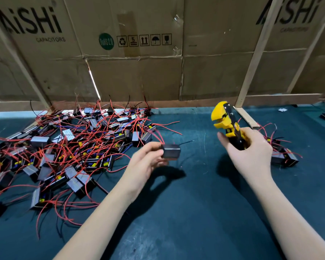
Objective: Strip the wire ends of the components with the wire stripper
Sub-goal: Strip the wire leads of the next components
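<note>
Yellow stripper (pixel 225 123), head up, is held by its handles in the right hand (pixel 251 152), whose grip is clamped round them; its jaws stand apart. Left of that grip and well apart from it, the left hand (pixel 146 158) pinches one component (pixel 170 151) above the tabletop (pixel 186 212). Its black wire (pixel 186 142) points toward the stripper; the image is blurred. Likely faults: a wavering wire missing the jaws, or one seated too deep and cut through. The pile (pixel 68 147) lies left of both.
</note>
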